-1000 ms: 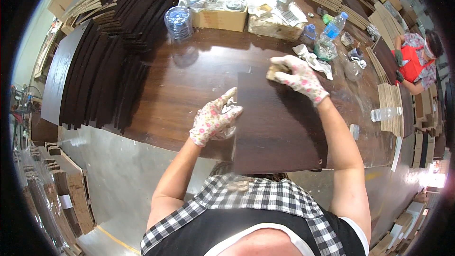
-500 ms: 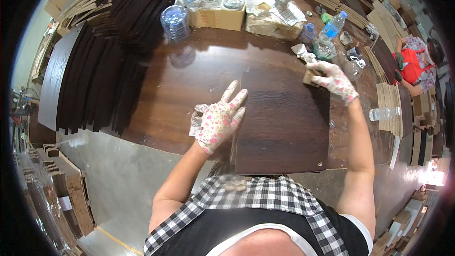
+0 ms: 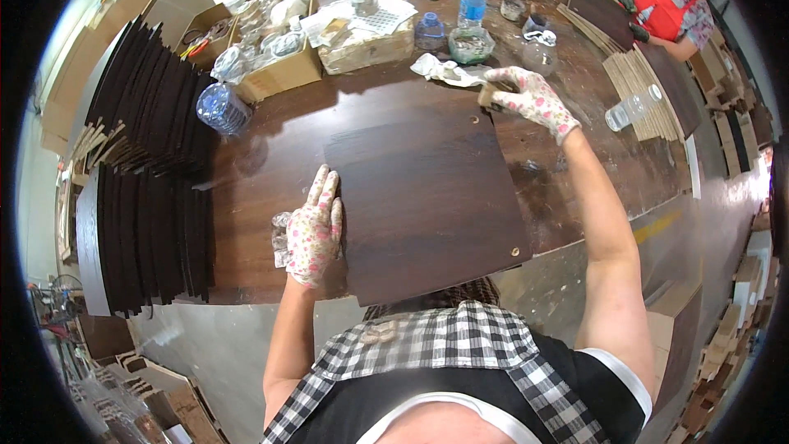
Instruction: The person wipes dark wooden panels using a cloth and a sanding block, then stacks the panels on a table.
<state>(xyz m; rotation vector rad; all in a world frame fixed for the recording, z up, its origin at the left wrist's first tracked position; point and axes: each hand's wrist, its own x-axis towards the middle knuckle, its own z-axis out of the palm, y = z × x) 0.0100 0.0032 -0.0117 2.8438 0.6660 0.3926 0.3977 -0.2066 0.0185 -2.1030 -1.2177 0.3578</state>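
Note:
A dark brown wood-grain panel (image 3: 423, 189) lies on the brown table, with small round holes near its right corners. My left hand (image 3: 314, 234), in a floral glove, rests along the panel's left edge with two fingers stretched forward. A crumpled greyish, see-through wad (image 3: 281, 240) sticks out from its outer side, under the folded fingers. At the panel's far right corner, my gloved right hand (image 3: 536, 103) pinches a small tan block (image 3: 486, 98). The block's underside is hidden. Just beyond that hand lies a crumpled white cloth (image 3: 448, 71).
Dark panels (image 3: 152, 234) stand stacked at the left. A blue-tinted plastic jug (image 3: 222, 108), a cardboard box (image 3: 283, 74) of wrapped items and a water bottle (image 3: 472, 0) line the far side. Another bottle (image 3: 633, 108) lies at the right. A person in a red apron (image 3: 662, 12) works beyond.
The view has shifted to the right. My left fingers have come together flat against the panel's left edge. My right hand keeps the tan block, now by the panel's far right corner.

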